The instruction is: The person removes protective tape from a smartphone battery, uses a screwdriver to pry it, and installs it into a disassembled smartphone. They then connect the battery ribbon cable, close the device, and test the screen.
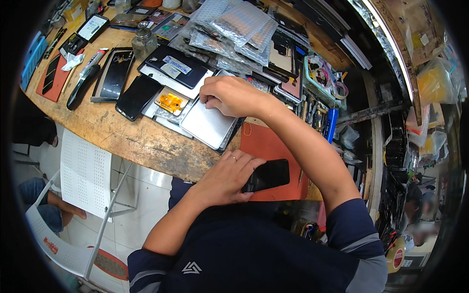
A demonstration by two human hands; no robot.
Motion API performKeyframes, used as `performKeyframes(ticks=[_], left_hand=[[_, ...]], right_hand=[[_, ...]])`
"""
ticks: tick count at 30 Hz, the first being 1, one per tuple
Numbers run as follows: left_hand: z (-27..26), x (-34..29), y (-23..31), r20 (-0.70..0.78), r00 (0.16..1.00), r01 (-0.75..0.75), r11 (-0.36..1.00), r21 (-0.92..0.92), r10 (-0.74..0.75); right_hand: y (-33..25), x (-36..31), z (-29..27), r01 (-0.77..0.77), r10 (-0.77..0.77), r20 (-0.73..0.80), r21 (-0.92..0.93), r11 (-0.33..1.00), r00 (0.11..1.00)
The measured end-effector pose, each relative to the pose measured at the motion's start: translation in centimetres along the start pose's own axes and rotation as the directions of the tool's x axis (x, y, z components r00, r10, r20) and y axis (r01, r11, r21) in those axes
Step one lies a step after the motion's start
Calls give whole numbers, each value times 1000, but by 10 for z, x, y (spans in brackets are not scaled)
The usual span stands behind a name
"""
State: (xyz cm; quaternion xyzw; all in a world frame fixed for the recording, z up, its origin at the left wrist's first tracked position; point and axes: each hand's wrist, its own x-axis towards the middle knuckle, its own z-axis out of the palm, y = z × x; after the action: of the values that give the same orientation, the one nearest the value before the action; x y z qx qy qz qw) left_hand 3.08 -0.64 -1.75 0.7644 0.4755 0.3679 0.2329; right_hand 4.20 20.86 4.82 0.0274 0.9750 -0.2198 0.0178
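My left hand (229, 176) rests over the left end of a black smartphone (274, 175), thumb along its lower edge and fingers across its top. The phone lies on a reddish-orange mat (259, 139) at the table's near edge. Farther off, my right hand (233, 94) is closed in a pinch above a shallow silver metal tray (209, 126); whatever is between its fingertips, if anything, is hidden. Left of the tray sits a small box with orange-yellow contents (171, 101). Behind it lies a dark phone part with a handwritten label (177, 67).
Several bubble-wrapped packets (239, 24) are piled at the back. A black phone (138, 96), a black-handled knife (83, 87) and a glass jar (144, 41) stand or lie leftward. A green basket (320, 80) is at right. A white chair (85, 171) stands beside the table.
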Motion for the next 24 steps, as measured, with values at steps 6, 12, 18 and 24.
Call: performKeyframes(ticks=[6, 12, 18, 24], left_hand=[[-2, 0, 0, 4, 1000, 0, 1000, -5, 0], [-1, -1, 1, -10, 1000, 2, 1000, 2, -2], [-1, 1, 2, -6, 1000, 1, 1000, 6, -1], [-1, -1, 2, 11, 1000, 29, 1000, 6, -29]], right_hand=[[-1, 3, 1, -68, 68, -6, 18, 998, 998], [7, -2, 3, -91, 91, -68, 7, 996, 994], [21, -8, -1, -101, 90, -238, -33, 994, 967], [12, -21, -14, -132, 138, -330, 38, 990, 934]])
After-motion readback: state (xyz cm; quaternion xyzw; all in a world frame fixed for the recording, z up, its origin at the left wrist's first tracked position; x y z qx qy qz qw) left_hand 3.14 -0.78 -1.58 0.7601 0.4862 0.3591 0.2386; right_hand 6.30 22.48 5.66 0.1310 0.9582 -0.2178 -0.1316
